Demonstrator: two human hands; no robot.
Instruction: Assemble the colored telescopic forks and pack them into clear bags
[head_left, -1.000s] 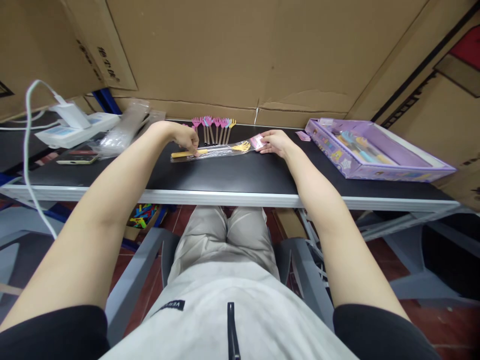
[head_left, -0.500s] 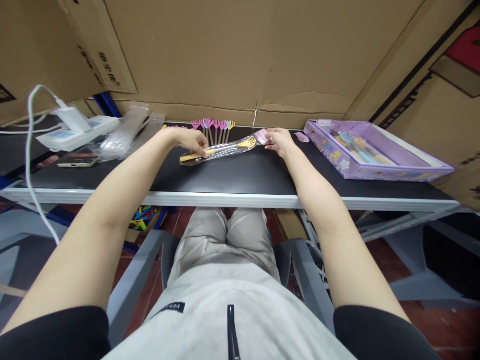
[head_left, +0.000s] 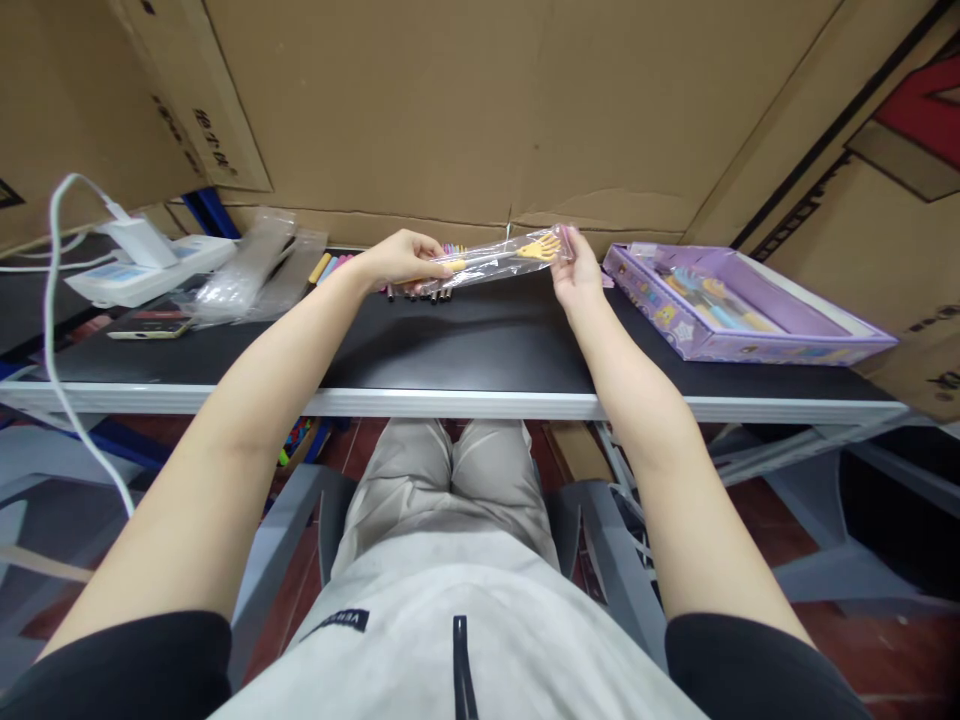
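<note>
A yellow hand-shaped back scratcher [head_left: 538, 247] in a clear plastic sleeve is held raised above the black table. My left hand [head_left: 409, 260] is closed on its handle end, thumb on top. My right hand [head_left: 577, 272] pinches the sleeve's other end by the yellow claw, covering most of the pink card there. Behind the sleeve lies a row of more back scratchers [head_left: 442, 295], largely hidden; their dark handle ends stick out below it.
At the right stands an open purple box [head_left: 787, 347] with several bagged pieces inside. Clear plastic sleeves [head_left: 244, 270], a phone [head_left: 150, 326] and a white power strip [head_left: 161, 275] with a looping cable lie at the left. Cardboard [head_left: 450, 110] walls the back.
Both hands have lifted the bagged back scratcher off the tabletop, up and slightly to the right. It now blocks the view of the row behind.
</note>
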